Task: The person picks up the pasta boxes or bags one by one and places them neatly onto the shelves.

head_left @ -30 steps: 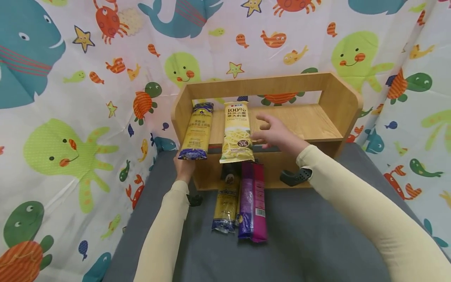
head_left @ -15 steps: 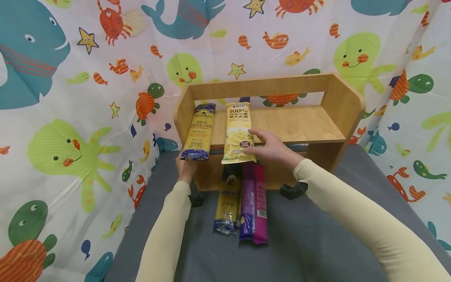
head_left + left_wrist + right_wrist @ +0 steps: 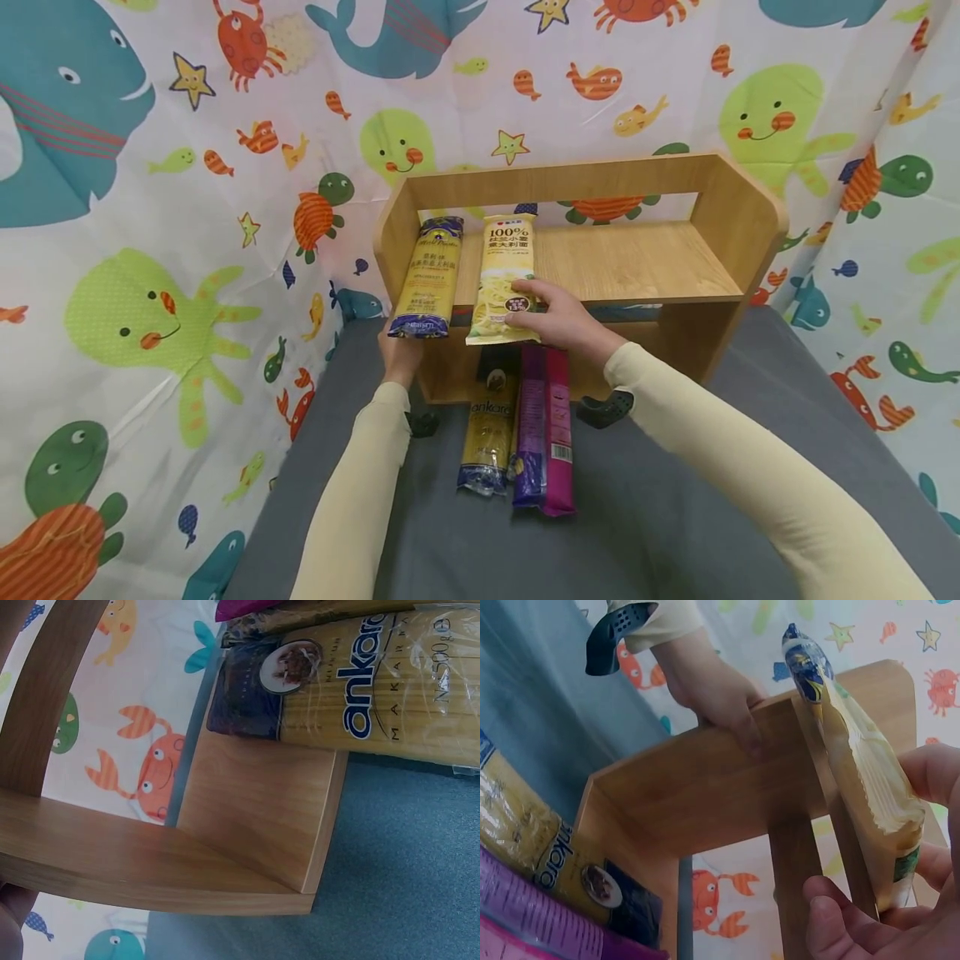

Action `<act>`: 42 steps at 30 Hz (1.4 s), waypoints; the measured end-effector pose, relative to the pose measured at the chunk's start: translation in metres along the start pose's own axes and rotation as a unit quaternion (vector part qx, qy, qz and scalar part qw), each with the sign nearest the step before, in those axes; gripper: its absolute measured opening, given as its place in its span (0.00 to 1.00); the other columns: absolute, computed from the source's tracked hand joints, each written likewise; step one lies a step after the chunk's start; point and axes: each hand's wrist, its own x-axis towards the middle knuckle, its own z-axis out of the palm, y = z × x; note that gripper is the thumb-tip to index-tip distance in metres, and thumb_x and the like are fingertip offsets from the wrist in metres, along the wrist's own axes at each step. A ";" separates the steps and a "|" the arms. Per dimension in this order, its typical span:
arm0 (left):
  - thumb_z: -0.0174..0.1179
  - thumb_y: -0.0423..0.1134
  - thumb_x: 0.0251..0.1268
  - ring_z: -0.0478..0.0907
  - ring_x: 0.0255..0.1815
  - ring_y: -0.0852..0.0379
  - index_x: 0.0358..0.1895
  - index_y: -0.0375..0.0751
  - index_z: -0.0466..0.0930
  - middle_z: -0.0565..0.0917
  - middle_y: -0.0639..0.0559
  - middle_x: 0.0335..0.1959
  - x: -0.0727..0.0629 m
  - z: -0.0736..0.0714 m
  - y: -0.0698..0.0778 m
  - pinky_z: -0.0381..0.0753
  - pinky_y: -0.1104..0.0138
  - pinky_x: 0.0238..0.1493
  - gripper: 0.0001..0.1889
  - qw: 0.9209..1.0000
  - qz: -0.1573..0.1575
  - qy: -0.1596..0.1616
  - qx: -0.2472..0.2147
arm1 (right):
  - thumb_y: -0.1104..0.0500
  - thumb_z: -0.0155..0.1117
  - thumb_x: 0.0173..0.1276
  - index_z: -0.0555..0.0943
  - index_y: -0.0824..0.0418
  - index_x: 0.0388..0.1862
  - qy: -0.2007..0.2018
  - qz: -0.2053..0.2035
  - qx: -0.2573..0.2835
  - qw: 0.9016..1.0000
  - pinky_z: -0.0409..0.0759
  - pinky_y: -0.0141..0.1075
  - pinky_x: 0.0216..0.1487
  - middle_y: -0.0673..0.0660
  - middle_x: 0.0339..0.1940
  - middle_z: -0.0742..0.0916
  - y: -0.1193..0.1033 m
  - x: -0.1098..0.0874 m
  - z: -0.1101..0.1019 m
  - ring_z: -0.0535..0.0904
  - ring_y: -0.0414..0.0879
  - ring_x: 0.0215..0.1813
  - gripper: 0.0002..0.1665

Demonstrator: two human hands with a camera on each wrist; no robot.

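Observation:
My left hand (image 3: pixel 401 357) grips the left side panel of the wooden shelf unit (image 3: pixel 637 258). In the right wrist view its thumb lies on the panel's inner face. My right hand (image 3: pixel 566 321) holds the lower right part of a white-and-yellow pasta packet (image 3: pixel 504 258), with two digits over its front. That packet lies on the upper board, its lower end jutting past the front edge. To its left, a yellow-and-blue pasta packet (image 3: pixel 427 279) lies against the side panel, also overhanging the front.
Below, a yellow-and-navy pasta packet (image 3: pixel 487 437) and a purple-and-pink packet (image 3: pixel 543 429) lean out of the lower compartment onto the grey table (image 3: pixel 637 517). A patterned sea-animal cloth (image 3: pixel 225 275) hangs behind and at both sides.
My right hand has come left and down from beside the white-and-yellow packet onto it. The packet's lower end has shifted slightly left. The left hand stays on the side panel.

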 end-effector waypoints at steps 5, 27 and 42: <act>0.50 0.50 0.79 0.74 0.36 0.48 0.68 0.44 0.75 0.86 0.38 0.49 -0.001 -0.001 0.003 0.70 0.61 0.37 0.22 1.000 0.013 0.008 0.010 | 0.49 0.65 0.71 0.65 0.55 0.79 0.003 0.008 0.010 1.000 0.71 0.54 0.70 0.59 0.82 0.65 -0.004 0.008 0.011 0.63 0.56 0.76 0.40; 0.50 0.47 0.80 0.72 0.28 0.53 0.68 0.44 0.75 0.87 0.36 0.47 0.001 -0.001 0.001 0.68 0.63 0.31 0.21 0.999 0.042 0.011 0.017 | 0.47 0.67 0.70 0.59 0.48 0.82 -0.001 0.025 0.067 0.997 0.82 0.37 0.44 0.60 0.81 0.65 -0.007 0.005 0.011 0.78 0.54 0.60 0.46; 0.53 0.49 0.78 0.75 0.39 0.47 0.69 0.44 0.74 0.85 0.38 0.56 -0.003 0.000 0.000 0.71 0.60 0.38 0.23 0.999 0.026 0.007 -0.021 | 0.50 0.63 0.75 0.66 0.59 0.76 0.046 0.037 0.016 0.998 0.83 0.32 0.43 0.68 0.67 0.79 0.041 -0.065 -0.060 0.86 0.41 0.44 0.35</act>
